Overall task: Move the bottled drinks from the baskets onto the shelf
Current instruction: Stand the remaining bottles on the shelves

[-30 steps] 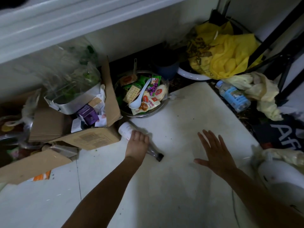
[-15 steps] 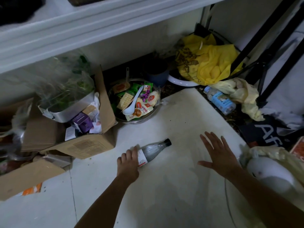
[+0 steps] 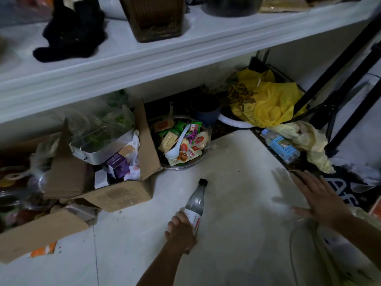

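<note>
My left hand [image 3: 180, 231] grips the bottom end of a clear bottle [image 3: 195, 201] with a black cap and a red-and-white label. The bottle is lifted off the white floor, its cap pointing up and away from me. My right hand [image 3: 317, 200] hovers flat over the floor to the right, fingers spread, holding nothing. A second bottle [image 3: 281, 146] with a blue label lies on its side at the far right by a pale yellow cloth. The white shelf [image 3: 165, 56] runs across the top, above the floor clutter.
An open cardboard box [image 3: 115, 195] with a metal tin and a purple carton sits left. A metal bowl [image 3: 181, 165] of snack packets and a white spoon stands beside it. A yellow bag [image 3: 268, 102], black tripod legs [image 3: 340, 65] and a white fan [image 3: 321, 250] crowd the right. A brown container [image 3: 154, 17] and black cloth [image 3: 72, 32] sit on the shelf.
My left hand has raised the bottle from lying on the floor, swinging its cap upward. The view has tilted up, bringing the shelf top into sight. My right hand stayed spread.
</note>
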{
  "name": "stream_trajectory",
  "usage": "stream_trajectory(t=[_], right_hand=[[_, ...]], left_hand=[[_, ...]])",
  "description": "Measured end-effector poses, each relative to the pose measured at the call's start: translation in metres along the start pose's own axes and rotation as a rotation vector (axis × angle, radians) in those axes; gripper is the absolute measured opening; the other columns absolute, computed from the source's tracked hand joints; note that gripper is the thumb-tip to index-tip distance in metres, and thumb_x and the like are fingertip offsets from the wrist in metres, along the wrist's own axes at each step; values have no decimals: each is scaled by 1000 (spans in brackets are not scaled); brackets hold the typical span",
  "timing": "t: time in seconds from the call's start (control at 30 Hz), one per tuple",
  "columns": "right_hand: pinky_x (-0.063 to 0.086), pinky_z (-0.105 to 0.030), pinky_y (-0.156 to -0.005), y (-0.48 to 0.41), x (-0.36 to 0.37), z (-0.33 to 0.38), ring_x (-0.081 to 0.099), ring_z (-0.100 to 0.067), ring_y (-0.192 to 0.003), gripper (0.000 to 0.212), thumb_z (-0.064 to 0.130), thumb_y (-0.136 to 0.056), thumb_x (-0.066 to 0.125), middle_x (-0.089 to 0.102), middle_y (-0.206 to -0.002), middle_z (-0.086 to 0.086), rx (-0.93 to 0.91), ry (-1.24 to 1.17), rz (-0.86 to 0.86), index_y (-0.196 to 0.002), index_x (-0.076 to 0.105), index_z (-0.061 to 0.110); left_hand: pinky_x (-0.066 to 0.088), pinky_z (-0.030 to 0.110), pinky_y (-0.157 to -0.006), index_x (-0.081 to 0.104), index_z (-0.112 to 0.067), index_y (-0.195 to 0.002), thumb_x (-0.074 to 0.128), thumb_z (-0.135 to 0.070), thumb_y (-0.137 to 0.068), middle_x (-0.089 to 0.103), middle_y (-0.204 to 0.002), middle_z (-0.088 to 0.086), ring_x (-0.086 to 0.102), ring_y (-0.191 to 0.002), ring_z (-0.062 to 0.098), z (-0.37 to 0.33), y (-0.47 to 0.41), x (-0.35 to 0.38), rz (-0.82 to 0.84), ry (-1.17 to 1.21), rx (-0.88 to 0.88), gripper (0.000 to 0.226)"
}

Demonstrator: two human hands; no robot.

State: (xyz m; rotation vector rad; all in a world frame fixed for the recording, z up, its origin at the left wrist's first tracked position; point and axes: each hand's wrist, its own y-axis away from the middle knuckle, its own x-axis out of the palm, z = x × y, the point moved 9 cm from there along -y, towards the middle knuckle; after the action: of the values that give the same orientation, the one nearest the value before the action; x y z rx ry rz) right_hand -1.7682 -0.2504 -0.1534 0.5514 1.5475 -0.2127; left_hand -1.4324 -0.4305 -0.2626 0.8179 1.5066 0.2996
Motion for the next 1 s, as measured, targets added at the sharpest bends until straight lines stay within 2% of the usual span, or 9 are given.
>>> stream_trajectory(t=[0.1,0.23,0.37,0.5,0.6,0.77,0.87,0.97,1.0], right_hand=[[30,-57,-106,-15,4,-12,38,-36,-133,107,86,-75,9,43,-143,-19,92,-70,1,-144,37,9],[20,-52,-112,-43,13,-8,27,-33,-141,122,94,-62,1,32,-151,-16,148,-138,-49,-148,28,12],[11,-49,-116,-70,30,-3,16,-29,-144,119,90,-57,12,20,-155,-13,136,-186,-40,-151,14,17],[24,-57,-109,-93,45,-9,33,-38,-136,119,92,-65,7,33,-148,-20,143,-258,-48,-147,30,8],[22,-56,-111,-111,53,-16,30,-38,-138,122,93,-64,0,32,-149,-21,136,-291,-25,-147,29,9],[31,-59,-105,-145,60,-45,40,-43,-131,118,90,-70,5,41,-142,-26,185,-287,-35,-141,39,1],[34,-60,-102,-163,61,-61,44,-46,-126,110,85,-72,23,45,-135,-31,238,-330,-64,-136,42,-1],[23,-56,-111,-176,56,-73,26,-48,-136,100,65,-75,60,27,-146,-34,317,-387,-115,-143,31,-2],[21,-54,-112,-176,56,-76,23,-48,-137,96,55,-78,64,24,-147,-35,353,-393,-129,-144,27,-5]], left_hand=[[35,39,-104,6,-5,-147,66,-30,-83,27,-144,10,31,-133,27,-7,2,1,-20,-42,-54,90],[35,36,-105,5,-5,-146,69,-38,-80,24,-145,8,29,-135,25,-20,-7,8,-8,-60,-60,98],[36,38,-105,5,-6,-145,71,-40,-78,23,-144,8,28,-135,26,-40,-16,10,25,-51,-52,101],[31,38,-110,-3,-1,-144,71,-42,-80,19,-145,12,26,-136,31,-66,-30,9,87,-8,-47,106],[29,39,-112,-1,-1,-143,72,-44,-79,21,-145,14,27,-135,33,-90,-43,4,95,56,-55,106],[33,41,-110,4,-4,-142,76,-37,-77,22,-143,14,28,-133,32,-133,-66,-8,49,176,-107,103],[34,40,-109,4,-1,-142,77,-36,-75,22,-142,16,29,-132,32,-154,-73,-16,-43,161,-173,105],[33,39,-106,4,0,-141,77,-39,-74,23,-140,16,29,-131,32,-168,-79,-18,-71,150,-185,107],[33,38,-106,4,0,-140,77,-39,-74,23,-140,15,29,-131,31,-169,-81,-18,-69,155,-188,106]])
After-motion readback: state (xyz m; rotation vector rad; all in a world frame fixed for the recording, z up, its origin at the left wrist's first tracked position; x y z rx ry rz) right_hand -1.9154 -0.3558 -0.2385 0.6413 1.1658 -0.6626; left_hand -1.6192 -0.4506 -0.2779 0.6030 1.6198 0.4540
